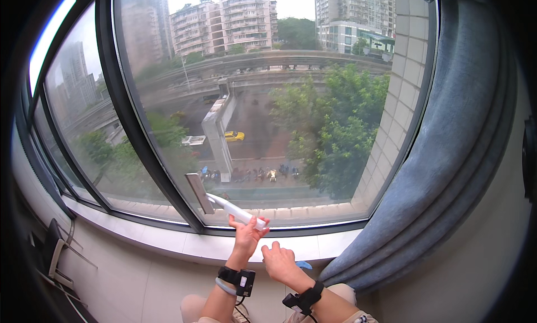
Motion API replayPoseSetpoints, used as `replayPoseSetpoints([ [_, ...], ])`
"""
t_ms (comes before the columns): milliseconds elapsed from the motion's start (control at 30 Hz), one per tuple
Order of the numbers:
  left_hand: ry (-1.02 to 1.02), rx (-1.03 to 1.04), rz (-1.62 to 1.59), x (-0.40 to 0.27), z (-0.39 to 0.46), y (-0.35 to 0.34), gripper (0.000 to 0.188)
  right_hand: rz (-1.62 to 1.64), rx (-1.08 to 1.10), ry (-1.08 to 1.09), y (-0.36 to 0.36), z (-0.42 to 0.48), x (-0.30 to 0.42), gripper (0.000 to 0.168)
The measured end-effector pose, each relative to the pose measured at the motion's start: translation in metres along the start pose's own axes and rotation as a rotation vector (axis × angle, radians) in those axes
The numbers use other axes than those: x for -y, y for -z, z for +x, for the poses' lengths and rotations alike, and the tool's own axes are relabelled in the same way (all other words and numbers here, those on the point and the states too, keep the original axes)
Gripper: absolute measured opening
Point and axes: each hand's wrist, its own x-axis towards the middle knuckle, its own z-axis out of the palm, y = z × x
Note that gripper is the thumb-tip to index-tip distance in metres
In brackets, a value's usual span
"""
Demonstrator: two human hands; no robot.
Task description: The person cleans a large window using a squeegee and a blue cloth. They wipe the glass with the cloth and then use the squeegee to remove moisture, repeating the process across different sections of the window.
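A white-handled window squeegee [237,211] is in my left hand [247,235], which grips the lower end of its handle. Its flat head stands tilted against or close to the glass pane [260,155], near the dark upright window frame. My right hand [280,262] is lower and to the right, above the sill's edge, with its fingers curled. A piece of blue cloth [303,265] shows beside that hand; whether the fingers hold it cannot be told. Both wrists wear black straps with small devices.
The white window sill [161,244] runs below the dark frame [140,134]. A blue-grey curtain [436,163] hangs at the right. A chair [56,251] stands on the tiled floor at the far left. Trees, a road and buildings lie beyond the glass.
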Motion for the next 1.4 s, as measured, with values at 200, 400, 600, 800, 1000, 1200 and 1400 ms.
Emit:
replayPoseSetpoints([
  [200, 0.045, 0.021, 0.152, 0.016, -0.016, -0.024, 0.073, -0.093, 0.244, -0.007, -0.006, -0.003, -0.012, 0.019],
  [400, -0.282, -0.159, 0.256, -0.062, 0.004, -0.006, 0.063, -0.049, 0.152, 0.027, -0.003, -0.006, -0.014, 0.020],
  [600, -0.332, -0.192, 0.495, -0.020, 0.002, 0.016, 0.074, -0.041, 0.206, 0.088, -0.012, -0.007, 0.002, 0.021],
  [800, -0.330, -0.227, 0.776, 0.055, -0.011, 0.070, 0.076, -0.055, 0.188, 0.038, -0.016, -0.006, -0.001, 0.023],
  [1000, -0.715, -0.255, 0.793, -0.025, 0.002, 0.033, 0.067, -0.078, 0.189, 0.044, -0.013, -0.006, -0.004, 0.023],
  [1200, -0.785, -0.179, 0.564, -0.087, 0.017, 0.004, 0.053, -0.047, 0.200, 0.068, -0.018, -0.005, 0.007, 0.022],
  [1400, -0.422, -0.213, 0.700, -0.009, -0.013, 0.041, 0.055, -0.068, 0.209, 0.093, -0.019, -0.003, 0.012, 0.021],
])
